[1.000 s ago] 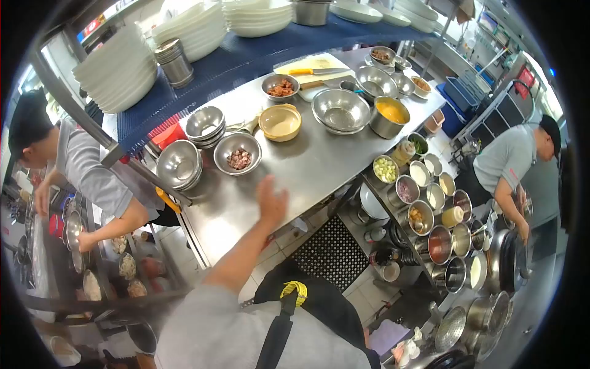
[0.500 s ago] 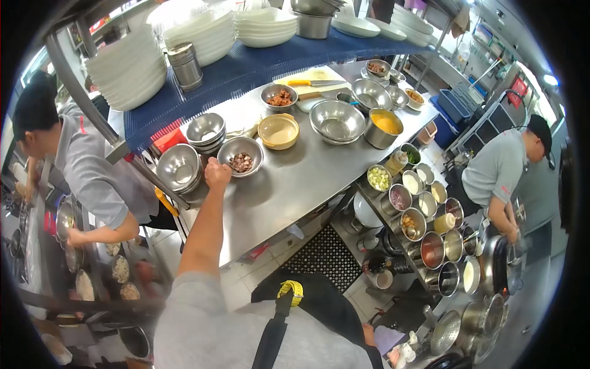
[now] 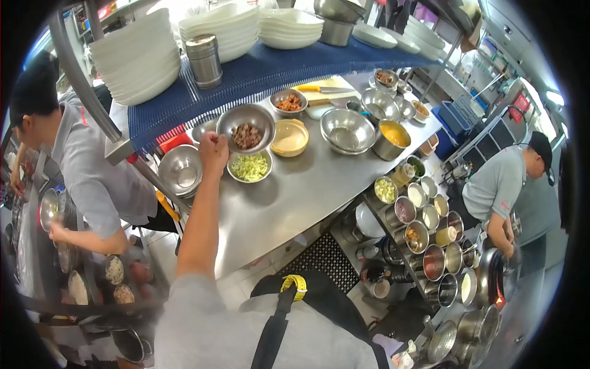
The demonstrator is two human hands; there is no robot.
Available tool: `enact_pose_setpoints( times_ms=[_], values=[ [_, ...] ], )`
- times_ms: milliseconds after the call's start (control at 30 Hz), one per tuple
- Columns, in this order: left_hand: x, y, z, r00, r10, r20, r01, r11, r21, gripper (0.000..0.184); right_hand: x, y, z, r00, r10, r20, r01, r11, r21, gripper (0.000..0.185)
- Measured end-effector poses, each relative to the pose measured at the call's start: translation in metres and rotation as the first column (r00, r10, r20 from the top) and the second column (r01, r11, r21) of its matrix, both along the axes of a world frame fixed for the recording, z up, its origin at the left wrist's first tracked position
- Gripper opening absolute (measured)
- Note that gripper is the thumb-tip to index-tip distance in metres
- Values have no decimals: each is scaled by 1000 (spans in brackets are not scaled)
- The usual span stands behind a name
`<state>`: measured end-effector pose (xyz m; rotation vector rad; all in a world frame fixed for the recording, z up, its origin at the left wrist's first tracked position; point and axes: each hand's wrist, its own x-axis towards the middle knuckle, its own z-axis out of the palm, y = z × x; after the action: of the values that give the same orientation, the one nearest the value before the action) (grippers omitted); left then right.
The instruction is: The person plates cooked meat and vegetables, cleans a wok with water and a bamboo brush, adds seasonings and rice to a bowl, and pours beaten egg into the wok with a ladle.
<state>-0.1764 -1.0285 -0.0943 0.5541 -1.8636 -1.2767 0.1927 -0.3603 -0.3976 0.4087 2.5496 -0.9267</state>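
My left hand (image 3: 214, 152) grips the rim of a steel bowl (image 3: 258, 117) and holds it raised and tilted above the worktable. Chopped brown meat (image 3: 246, 136) lies in this bowl. Just below it stands a bowl of shredded green vegetable (image 3: 250, 166), partly covered by the raised bowl. A tan bowl (image 3: 290, 137) sits to the right of it. Stacked empty steel bowls (image 3: 180, 170) are left of my hand, and another stack behind is mostly hidden. My right hand cannot be made out at the lower edge, beside my body.
A steel worktable (image 3: 270, 209) lies ahead, under a blue-lined shelf (image 3: 246, 80) of stacked white plates (image 3: 135, 61). Knives, a pot of yellow liquid (image 3: 394, 133) and a bowl of reddish food (image 3: 288, 103) stand farther back. Co-workers bend over stations at left (image 3: 92, 166) and right (image 3: 501, 175).
My left hand has lifted the bowl of meat up off the worktable, uncovering the bowl of shredded green vegetable beneath. The view has shifted slightly.
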Motion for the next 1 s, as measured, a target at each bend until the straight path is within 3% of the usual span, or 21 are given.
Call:
enact_pose_setpoints(
  times_ms=[33,100,133,200,233,300,333,433,500,567,600,667,800,900,1000],
  values=[
    [1,-4,-22,999,18,38,-18,1000,-5,25,2,5,-12,1000,13,-19,-13,1000,16,22],
    [3,-5,-46,993,49,105,-47,999,-25,25,9,18,-46,990,-134,-45,127,983,-134,24],
    [8,3,-43,988,31,150,-33,999,14,26,22,46,-98,988,-116,-105,88,966,-243,21],
    [21,21,-44,967,-17,255,-6,996,90,29,-3,34,-59,926,-297,233,357,889,-287,19],
    [27,22,-56,949,49,312,-31,998,-63,31,-9,29,-26,839,-366,403,490,831,-265,17],
    [26,19,-81,908,200,369,-58,930,-363,35,-21,1,36,869,-382,313,469,839,-276,17],
    [40,33,-60,870,234,434,-56,922,-384,41,-26,-5,49,878,-378,295,457,845,-276,18],
    [61,64,-48,968,245,49,-160,758,-632,46,-19,-8,38,917,-296,266,360,903,-234,22],
    [62,97,-72,987,63,149,37,809,-587,51,-4,-7,9,952,-169,254,214,964,-160,25],
    [67,142,-98,893,-217,395,402,779,-481,60,7,-3,-34,971,-60,231,86,991,-104,28],
    [69,165,-110,795,-342,500,559,734,-386,64,0,-8,-41,976,-69,208,93,989,-113,27],
    [72,197,-134,706,-549,448,708,573,-413,68,-8,-17,-54,982,-93,167,114,985,-126,27],
    [96,232,-123,627,-434,647,779,368,-508,72,-16,-27,-31,973,-168,159,194,967,-165,20],
    [95,238,-133,661,-357,660,750,342,-566,70,-36,-53,43,945,-261,196,303,925,-229,14],
    [95,233,-139,708,-404,580,706,387,-593,65,-48,-73,59,918,-352,181,392,869,-303,10]
  ],
)
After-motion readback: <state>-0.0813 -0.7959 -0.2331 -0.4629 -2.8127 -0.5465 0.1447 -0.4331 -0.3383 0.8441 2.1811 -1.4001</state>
